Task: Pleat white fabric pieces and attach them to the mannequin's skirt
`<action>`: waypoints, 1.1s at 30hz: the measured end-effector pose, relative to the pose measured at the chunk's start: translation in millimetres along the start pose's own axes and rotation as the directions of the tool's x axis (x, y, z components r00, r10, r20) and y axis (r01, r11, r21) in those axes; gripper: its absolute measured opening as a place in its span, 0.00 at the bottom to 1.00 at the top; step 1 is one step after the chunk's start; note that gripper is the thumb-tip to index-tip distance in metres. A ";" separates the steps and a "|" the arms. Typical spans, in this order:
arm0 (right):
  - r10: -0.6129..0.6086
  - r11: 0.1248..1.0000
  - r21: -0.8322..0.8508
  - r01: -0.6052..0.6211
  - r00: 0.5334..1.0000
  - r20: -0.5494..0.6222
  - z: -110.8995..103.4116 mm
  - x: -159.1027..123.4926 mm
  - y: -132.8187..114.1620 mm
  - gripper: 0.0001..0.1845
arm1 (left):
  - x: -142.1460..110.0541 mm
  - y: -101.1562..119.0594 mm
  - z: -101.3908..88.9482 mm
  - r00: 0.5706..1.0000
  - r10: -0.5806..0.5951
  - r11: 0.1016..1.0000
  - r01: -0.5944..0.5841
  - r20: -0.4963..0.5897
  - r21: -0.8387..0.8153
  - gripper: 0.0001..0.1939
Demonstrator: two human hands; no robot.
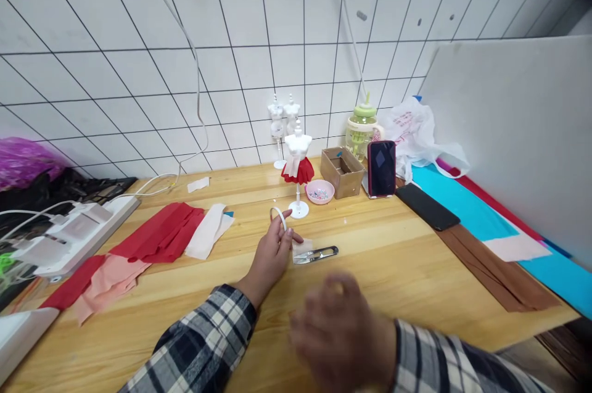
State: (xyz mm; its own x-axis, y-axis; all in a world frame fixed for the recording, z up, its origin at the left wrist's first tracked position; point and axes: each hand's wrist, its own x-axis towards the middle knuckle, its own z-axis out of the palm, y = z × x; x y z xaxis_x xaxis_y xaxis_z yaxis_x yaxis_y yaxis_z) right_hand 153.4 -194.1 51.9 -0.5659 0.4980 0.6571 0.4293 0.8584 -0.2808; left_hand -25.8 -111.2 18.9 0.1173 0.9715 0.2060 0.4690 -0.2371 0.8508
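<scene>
My left hand (274, 249) pinches a thin white band (280, 218), which curves up in a loop above the fingers. In the middle foreground my right hand (335, 331) is smeared by motion, so its fingers and anything in them do not show clearly. Thread snips (316, 255) lie on the table between the hands, partly over a small pale fabric scrap (303, 247). Just behind my left hand stands a small white dress form (298, 145) on a round base. It wears a short red skirt (303, 172) with a pale strip hanging at its front.
Red fabric (160, 232) and pale pieces (207, 232) lie left, near a power strip (78, 239). Behind are a pink bead dish (320, 192), cardboard box (349, 178), propped phone (382, 169) and bottle (361, 131). Brown fabric (494, 266) and a black phone (428, 206) lie right.
</scene>
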 end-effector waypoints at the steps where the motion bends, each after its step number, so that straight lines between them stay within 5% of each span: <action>1: 0.059 0.998 0.015 -0.058 0.998 -0.027 0.8 16.3 14.3 0.10 | -0.2 0.0 1.8 1.000 0.013 1.000 -0.013 0.000 0.008 0.26; 4: 0.274 0.960 0.097 -0.262 0.951 -0.143 7.0 58.8 55.9 0.15 | 0.6 -1.6 6.1 0.993 0.120 0.990 -0.121 0.015 0.066 0.25; 9: 0.270 0.950 0.221 -0.220 0.935 -0.229 29.3 68.8 91.2 0.18 | 2.1 -2.3 1.7 0.972 0.223 0.963 -0.231 0.070 0.139 0.26; 17: 0.178 0.972 0.186 -0.142 0.965 -0.194 32.0 51.2 87.9 0.18 | -2.8 3.5 -6.0 0.940 0.320 0.935 -0.334 0.120 0.124 0.20; 33: 0.168 0.980 0.139 -0.145 0.970 -0.174 31.7 50.6 89.5 0.09 | -3.5 5.2 -4.1 0.953 0.279 0.926 -0.299 0.117 0.229 0.15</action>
State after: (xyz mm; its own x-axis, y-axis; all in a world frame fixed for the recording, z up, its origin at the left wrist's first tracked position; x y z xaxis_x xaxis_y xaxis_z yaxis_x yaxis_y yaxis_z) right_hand 140.9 -88.2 37.9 -0.3546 0.6064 0.7117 0.4047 0.7857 -0.4678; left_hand -27.3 -115.9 24.6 0.3448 0.8596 0.3772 0.5996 -0.5108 0.6160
